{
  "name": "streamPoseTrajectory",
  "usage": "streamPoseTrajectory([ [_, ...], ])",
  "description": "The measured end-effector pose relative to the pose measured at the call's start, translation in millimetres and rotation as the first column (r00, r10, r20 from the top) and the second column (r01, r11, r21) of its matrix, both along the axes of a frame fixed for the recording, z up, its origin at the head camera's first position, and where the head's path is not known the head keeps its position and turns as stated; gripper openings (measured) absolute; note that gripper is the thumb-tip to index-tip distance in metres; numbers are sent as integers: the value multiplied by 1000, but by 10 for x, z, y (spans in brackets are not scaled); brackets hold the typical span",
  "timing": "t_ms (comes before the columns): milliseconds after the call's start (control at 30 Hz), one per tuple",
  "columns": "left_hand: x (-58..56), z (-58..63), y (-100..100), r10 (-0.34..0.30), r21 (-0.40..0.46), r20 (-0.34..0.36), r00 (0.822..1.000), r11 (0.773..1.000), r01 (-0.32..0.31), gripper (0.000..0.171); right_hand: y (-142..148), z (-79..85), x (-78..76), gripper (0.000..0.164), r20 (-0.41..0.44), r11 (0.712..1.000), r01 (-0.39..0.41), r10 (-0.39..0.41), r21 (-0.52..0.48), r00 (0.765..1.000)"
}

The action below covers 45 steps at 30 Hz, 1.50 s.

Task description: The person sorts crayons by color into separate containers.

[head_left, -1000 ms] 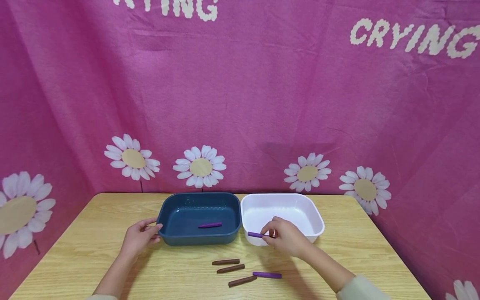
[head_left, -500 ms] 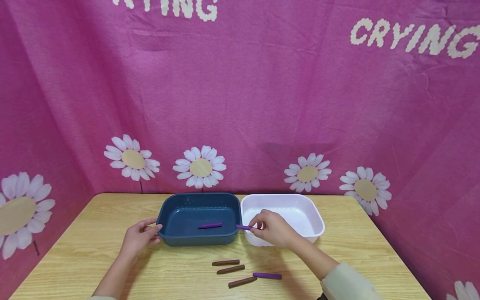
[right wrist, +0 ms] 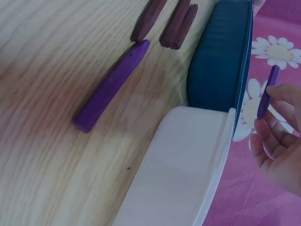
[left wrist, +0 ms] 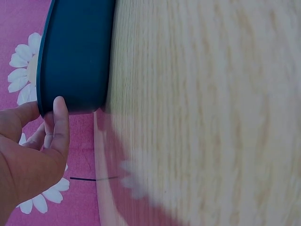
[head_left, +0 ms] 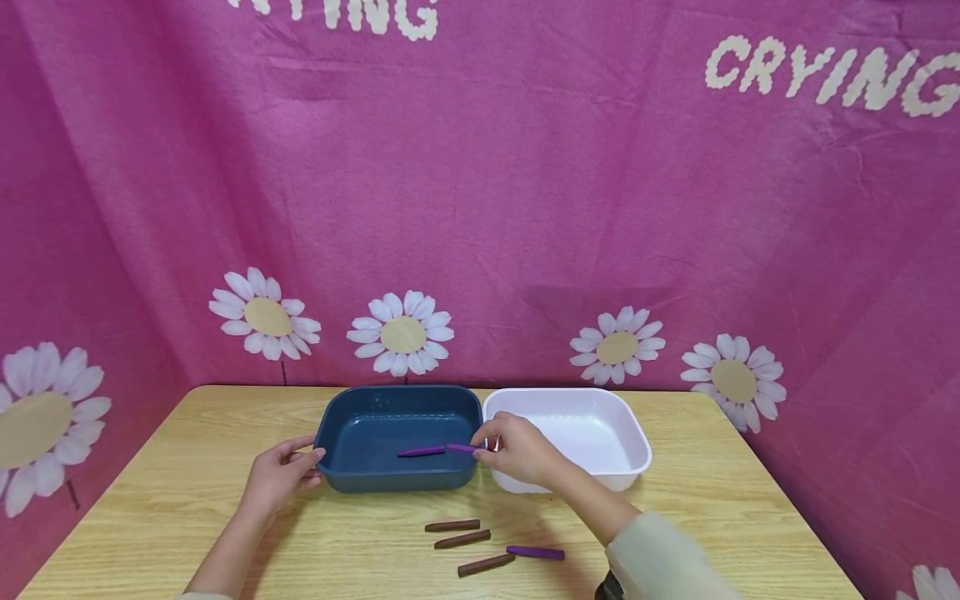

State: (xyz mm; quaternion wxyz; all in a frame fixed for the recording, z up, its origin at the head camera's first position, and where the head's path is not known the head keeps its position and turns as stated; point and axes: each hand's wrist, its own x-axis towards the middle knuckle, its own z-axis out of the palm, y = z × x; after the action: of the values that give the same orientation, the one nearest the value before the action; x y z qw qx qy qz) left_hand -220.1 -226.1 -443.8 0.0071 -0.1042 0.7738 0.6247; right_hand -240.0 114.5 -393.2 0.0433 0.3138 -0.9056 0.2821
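Between its thumb and fingers my right hand [head_left: 517, 450] pinches a purple crayon [right wrist: 269, 93], over the right rim of the dark blue tray [head_left: 401, 482]. A second purple crayon [head_left: 422, 452] lies on that tray's floor; the held one's tip overlaps it in the head view. At the tray's left end, my left hand [left wrist: 35, 155] holds the rim, thumb and fingers on either side of the corner. Touching the blue tray's right side is a white tray [head_left: 637, 462], with the right hand partly over its left rim.
In front of the trays on the wooden table [head_left: 165, 508] lie brown crayons [head_left: 452, 526] and another purple crayon [head_left: 536, 552], whose tip meets one of them. Behind the table hangs a pink curtain [head_left: 487, 208] with daisies.
My right hand has carried the purple crayon leftward and slightly up, from in front of the white tray to over the blue tray's right side. The left hand has stayed at the rim.
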Motion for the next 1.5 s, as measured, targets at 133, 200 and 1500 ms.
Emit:
streamPoseTrajectory([
  [133,2,1,-7,3,4,-10,1000,1000,-3,51,-95,-4,-21,8,16,999,18,-19,37,1000],
  [200,5,6,-7,1,4,-16,1000,1000,-1,52,-137,-8,-28,8,23,998,27,-28,59,999],
  [1500,15,9,15,8,27,4,1000,1000,-8,49,-681,-200,-196,10,36,986,17,-23,166,999],
])
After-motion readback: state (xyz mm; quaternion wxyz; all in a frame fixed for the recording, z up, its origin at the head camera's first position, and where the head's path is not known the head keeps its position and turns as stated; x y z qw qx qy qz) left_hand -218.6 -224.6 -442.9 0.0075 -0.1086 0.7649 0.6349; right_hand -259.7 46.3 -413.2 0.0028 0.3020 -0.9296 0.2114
